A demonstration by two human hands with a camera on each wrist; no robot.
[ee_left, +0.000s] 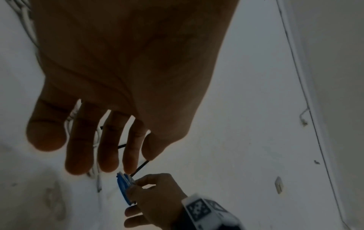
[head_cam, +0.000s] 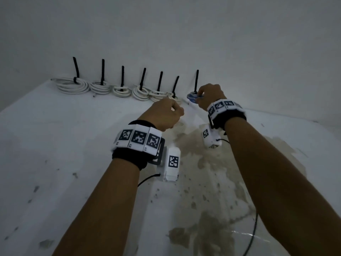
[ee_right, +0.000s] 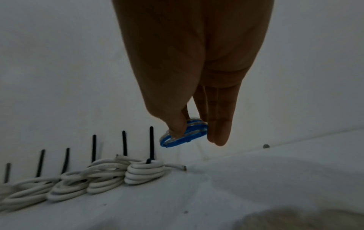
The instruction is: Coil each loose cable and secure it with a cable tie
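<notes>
Blue cable coil [ee_right: 183, 133] pinched in right hand [head_cam: 210, 96].
Left hand [head_cam: 164, 116] at eight o'clock, fingers relaxed, grasping nothing.

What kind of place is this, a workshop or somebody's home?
Hard to say; it looks like a bare makeshift work corner. A stained white table stands against a plain white wall, lined with tied white cable coils. The right hand pinches a blue cable coil.

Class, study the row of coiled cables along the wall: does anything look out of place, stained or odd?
Two things stand out. The right hand pinches a blue coil, the only one not white like the white coils in the row. A large brownish stain mottles the white surface beneath the forearms.
</notes>
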